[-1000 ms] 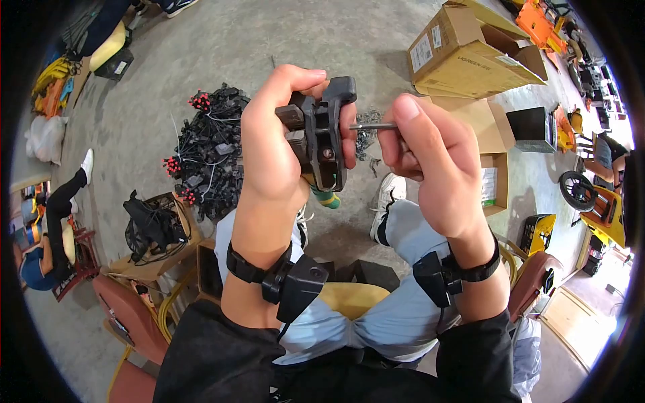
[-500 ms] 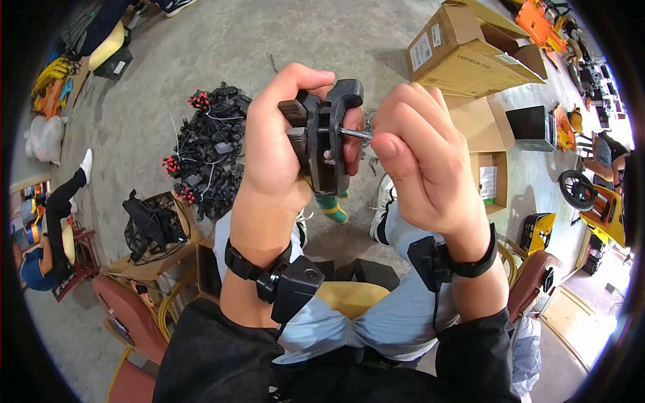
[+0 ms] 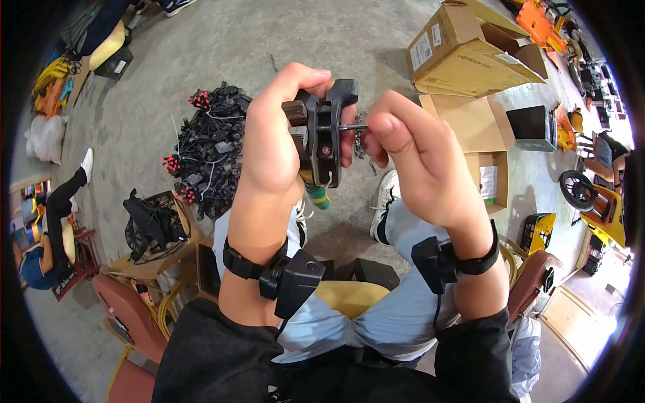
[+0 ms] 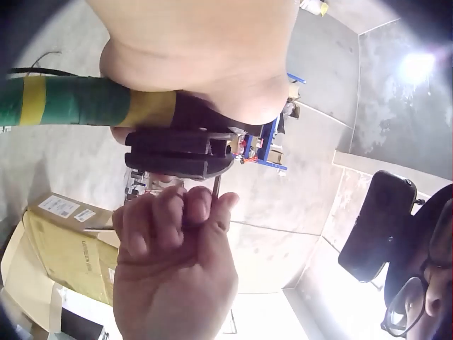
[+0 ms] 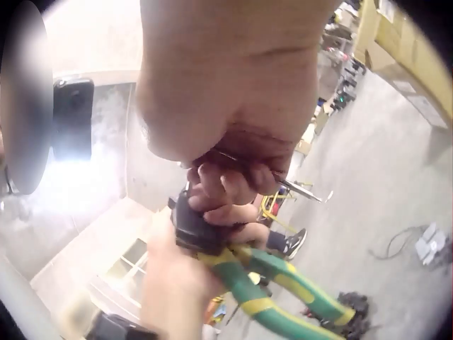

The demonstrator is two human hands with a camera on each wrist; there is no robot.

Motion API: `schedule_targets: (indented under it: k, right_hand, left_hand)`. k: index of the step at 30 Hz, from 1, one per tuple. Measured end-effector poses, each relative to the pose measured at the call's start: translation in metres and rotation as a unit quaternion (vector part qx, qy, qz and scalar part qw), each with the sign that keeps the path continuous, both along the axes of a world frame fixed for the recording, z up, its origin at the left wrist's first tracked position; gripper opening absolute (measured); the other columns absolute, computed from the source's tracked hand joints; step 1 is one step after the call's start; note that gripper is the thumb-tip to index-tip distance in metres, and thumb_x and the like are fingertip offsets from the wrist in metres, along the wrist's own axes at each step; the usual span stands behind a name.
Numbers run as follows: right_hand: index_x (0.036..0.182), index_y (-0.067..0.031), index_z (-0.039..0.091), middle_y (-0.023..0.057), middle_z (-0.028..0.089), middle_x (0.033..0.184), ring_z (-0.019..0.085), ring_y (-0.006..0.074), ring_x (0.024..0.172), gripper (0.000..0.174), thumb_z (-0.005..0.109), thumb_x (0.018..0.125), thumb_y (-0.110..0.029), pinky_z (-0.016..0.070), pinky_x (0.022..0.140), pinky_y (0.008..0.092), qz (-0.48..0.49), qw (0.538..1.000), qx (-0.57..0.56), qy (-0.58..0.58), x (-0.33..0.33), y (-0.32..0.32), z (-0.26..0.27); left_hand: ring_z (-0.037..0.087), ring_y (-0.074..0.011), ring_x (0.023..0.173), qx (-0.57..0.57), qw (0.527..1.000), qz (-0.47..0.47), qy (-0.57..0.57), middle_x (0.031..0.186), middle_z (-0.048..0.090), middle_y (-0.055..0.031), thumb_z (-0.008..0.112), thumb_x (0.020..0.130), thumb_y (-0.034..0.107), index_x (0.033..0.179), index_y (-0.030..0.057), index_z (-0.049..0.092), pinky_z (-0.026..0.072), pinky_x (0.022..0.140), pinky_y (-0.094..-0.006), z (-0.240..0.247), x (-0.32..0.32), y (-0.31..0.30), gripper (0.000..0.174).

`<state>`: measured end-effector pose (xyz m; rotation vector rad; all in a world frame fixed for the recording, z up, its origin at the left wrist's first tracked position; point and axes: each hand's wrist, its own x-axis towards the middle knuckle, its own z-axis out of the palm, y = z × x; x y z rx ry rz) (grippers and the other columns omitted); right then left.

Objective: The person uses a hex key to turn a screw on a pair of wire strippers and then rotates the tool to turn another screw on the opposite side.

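My left hand [image 3: 272, 144] grips a dark black part [image 3: 326, 144] with a hollow, ribbed face and a screw-like round spot in it. Pliers with green and yellow handles [image 5: 272, 287] extend from the same grip; one handle [image 4: 78, 101] shows in the left wrist view. With curled fingers and thumb, my right hand [image 3: 426, 158] pinches a slim metal rod [image 3: 354, 127]. The rod's tip meets the side of the black part. Its other end [image 5: 306, 190] sticks out behind the right hand, with a small bent tip. Palm and fingers hide the rod's middle.
A heap of black parts with red tips [image 3: 211, 151] lies on the floor to the left. Cardboard boxes [image 3: 470, 57] stand at the right. A box with a black bag [image 3: 158, 225] sits left of my legs. Chairs [image 3: 127, 312] flank me.
My right hand has twisted back and forth about the rod, its knuckles rolling up and then partly back. The black part and left hand have shifted only slightly.
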<state>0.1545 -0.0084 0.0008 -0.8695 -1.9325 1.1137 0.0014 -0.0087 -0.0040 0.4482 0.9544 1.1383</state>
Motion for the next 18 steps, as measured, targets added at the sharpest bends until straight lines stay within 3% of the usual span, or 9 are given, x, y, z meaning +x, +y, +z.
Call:
schedule_targets:
  k: [1, 2, 4, 8, 10, 11, 13, 17, 18]
  right_hand:
    - [0.072, -0.0031, 0.044, 0.0019, 0.041, 0.062, 0.038, 0.0106, 0.055, 0.032, 0.04, 0.095, -0.025, 0.031, 0.051, 0.0217, -0.006, 0.985, -0.161, 0.064, -0.001, -0.002, 0.001]
    - [0.072, -0.0031, 0.044, 0.0019, 0.041, 0.062, 0.038, 0.0106, 0.055, 0.032, 0.04, 0.095, -0.025, 0.031, 0.051, 0.0217, -0.006, 0.985, -0.161, 0.064, 0.0, -0.002, 0.004]
    - [0.072, -0.0037, 0.043, -0.002, 0.037, 0.06, 0.029, 0.0048, 0.05, 0.035, 0.037, 0.096, -0.029, 0.0242, 0.045, 0.0193, 0.032, 0.878, -0.432, 0.202, 0.001, 0.001, 0.016]
    - [0.073, -0.0038, 0.044, -0.0029, 0.034, 0.059, 0.024, 0.0048, 0.048, 0.036, 0.038, 0.095, -0.03, 0.0191, 0.042, 0.0197, 0.011, 0.886, -0.428, 0.182, -0.001, 0.0, 0.019]
    - [0.071, -0.004, 0.044, -0.0032, 0.035, 0.059, 0.026, 0.0049, 0.05, 0.036, 0.038, 0.095, -0.03, 0.0218, 0.044, 0.0194, -0.049, 0.947, -0.28, 0.148, -0.005, -0.005, 0.014]
    - [0.071, -0.004, 0.044, -0.0032, 0.035, 0.059, 0.026, 0.0049, 0.05, 0.036, 0.038, 0.095, -0.03, 0.0218, 0.044, 0.0194, -0.05, 0.947, -0.279, 0.148, -0.005, -0.006, 0.011]
    - [0.07, -0.0031, 0.045, -0.0028, 0.039, 0.06, 0.03, 0.0048, 0.052, 0.036, 0.039, 0.095, -0.029, 0.0244, 0.046, 0.0195, -0.042, 0.99, -0.103, 0.082, -0.004, -0.006, 0.006]
    - [0.071, -0.0023, 0.047, 0.0001, 0.044, 0.063, 0.037, 0.0075, 0.055, 0.034, 0.04, 0.095, -0.026, 0.0301, 0.05, 0.0213, -0.037, 0.996, -0.072, 0.038, -0.004, -0.004, 0.007]
    - [0.072, -0.0017, 0.047, 0.0023, 0.045, 0.063, 0.039, 0.0102, 0.056, 0.032, 0.041, 0.094, -0.024, 0.0324, 0.052, 0.0229, -0.04, 0.999, -0.011, 0.031, -0.004, -0.003, 0.002]
  left_hand:
    - [0.051, -0.0179, 0.045, 0.003, 1.0, 0.009, 0.024, 0.058, 0.055, -0.0084, 0.047, 0.079, 0.034, 0.068, 0.001, 0.055, 0.0429, 0.044, -0.0282, 0.001, 0.0, -0.001, 0.036]
    - [0.051, -0.0179, 0.045, 0.003, 1.0, 0.009, 0.024, 0.058, 0.055, -0.0084, 0.047, 0.079, 0.034, 0.068, 0.001, 0.055, 0.0429, 0.044, -0.0282, 0.002, 0.001, -0.001, 0.036]
    - [0.052, -0.0179, 0.045, 0.032, 0.999, 0.018, 0.033, 0.059, 0.055, -0.0085, 0.047, 0.079, 0.036, 0.07, 0.0003, 0.056, 0.0431, 0.045, -0.0283, 0.002, 0.001, -0.001, 0.038]
    - [0.051, -0.0179, 0.045, 0.027, 0.999, 0.02, 0.008, 0.06, 0.056, -0.0086, 0.047, 0.08, 0.037, 0.072, 0.0, 0.056, 0.0432, 0.045, -0.0284, 0.002, 0.003, -0.001, 0.039]
    - [0.051, -0.018, 0.044, -0.019, 0.999, 0.024, -0.016, 0.058, 0.055, -0.008, 0.047, 0.079, 0.04, 0.069, 0.0003, 0.057, 0.0433, 0.045, -0.0288, 0.001, 0.003, 0.0, 0.042]
    - [0.051, -0.018, 0.044, -0.019, 0.999, 0.023, -0.016, 0.058, 0.055, -0.008, 0.047, 0.079, 0.04, 0.069, 0.0003, 0.057, 0.0433, 0.045, -0.0288, 0.0, 0.001, 0.0, 0.042]
    - [0.051, -0.018, 0.044, -0.003, 0.997, -0.025, -0.075, 0.055, 0.054, -0.0073, 0.047, 0.078, 0.042, 0.065, 0.0011, 0.057, 0.0431, 0.044, -0.0292, -0.002, -0.003, 0.001, 0.044]
    - [0.05, -0.018, 0.043, -0.028, 0.995, -0.015, -0.099, 0.053, 0.053, -0.0066, 0.046, 0.077, 0.044, 0.061, 0.0022, 0.056, 0.0427, 0.044, -0.0294, 0.001, -0.001, 0.001, 0.046]
    - [0.05, -0.018, 0.044, -0.034, 0.995, -0.021, -0.094, 0.053, 0.053, -0.0065, 0.046, 0.077, 0.044, 0.061, 0.0023, 0.056, 0.0426, 0.044, -0.0293, 0.002, -0.001, 0.001, 0.045]
